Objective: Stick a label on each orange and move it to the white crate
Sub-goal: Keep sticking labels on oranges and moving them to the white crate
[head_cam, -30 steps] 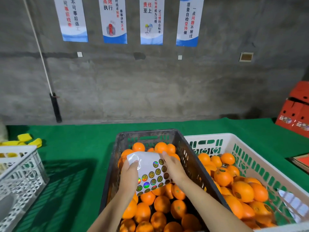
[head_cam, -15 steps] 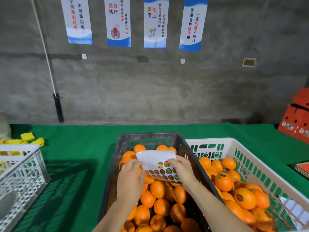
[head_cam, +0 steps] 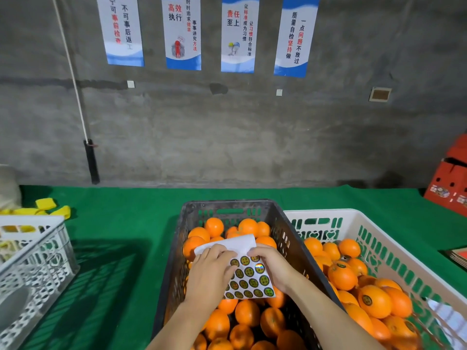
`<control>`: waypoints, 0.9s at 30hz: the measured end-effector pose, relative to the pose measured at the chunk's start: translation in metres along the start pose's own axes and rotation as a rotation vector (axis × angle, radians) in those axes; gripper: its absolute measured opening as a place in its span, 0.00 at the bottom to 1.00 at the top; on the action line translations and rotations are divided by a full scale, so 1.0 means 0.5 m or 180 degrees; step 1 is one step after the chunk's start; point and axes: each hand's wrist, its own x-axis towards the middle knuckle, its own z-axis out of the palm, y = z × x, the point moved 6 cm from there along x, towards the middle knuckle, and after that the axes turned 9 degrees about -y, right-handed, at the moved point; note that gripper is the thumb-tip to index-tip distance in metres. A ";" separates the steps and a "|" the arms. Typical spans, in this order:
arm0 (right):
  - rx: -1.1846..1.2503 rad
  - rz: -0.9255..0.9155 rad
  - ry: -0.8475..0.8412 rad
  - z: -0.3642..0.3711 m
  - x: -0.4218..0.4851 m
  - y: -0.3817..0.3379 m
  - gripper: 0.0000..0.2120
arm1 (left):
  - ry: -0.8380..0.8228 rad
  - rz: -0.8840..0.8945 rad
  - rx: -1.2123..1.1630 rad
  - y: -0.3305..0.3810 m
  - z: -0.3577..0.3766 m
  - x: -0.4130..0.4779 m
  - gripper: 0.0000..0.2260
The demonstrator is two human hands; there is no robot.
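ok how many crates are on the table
3: dark crate in the middle, white crate beside it on the right, second white crate at the left edge, partly cut off.

The left part of the label sheet [head_cam: 249, 276] is covered by the left grip [head_cam: 212, 271]; the print on its stickers is too small to be read. The near ends of the dark crate [head_cam: 283, 233] and white crate [head_cam: 328, 213] are cut off by the bottom edge.

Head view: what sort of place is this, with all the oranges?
Likely a fruit packing room: a black crate and a white crate of oranges on a green table, a sheet of labels, and work-slogan posters on a bare concrete wall.
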 end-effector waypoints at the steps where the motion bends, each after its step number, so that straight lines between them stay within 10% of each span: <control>1: 0.0000 -0.0009 -0.0030 0.000 0.001 0.001 0.20 | 0.0030 0.0087 0.0042 0.004 -0.002 0.000 0.14; 16: -0.0846 0.0150 0.0060 0.014 -0.012 0.002 0.26 | -0.0615 0.0030 0.0010 -0.008 0.045 -0.005 0.05; 22: -0.0835 0.0202 0.0280 0.008 -0.016 0.000 0.04 | -0.0732 0.0004 -0.0051 -0.010 0.053 -0.006 0.03; 27: -0.0906 0.0330 0.0688 -0.016 -0.008 0.019 0.11 | -0.0711 -0.0308 -0.0294 -0.021 0.052 -0.002 0.03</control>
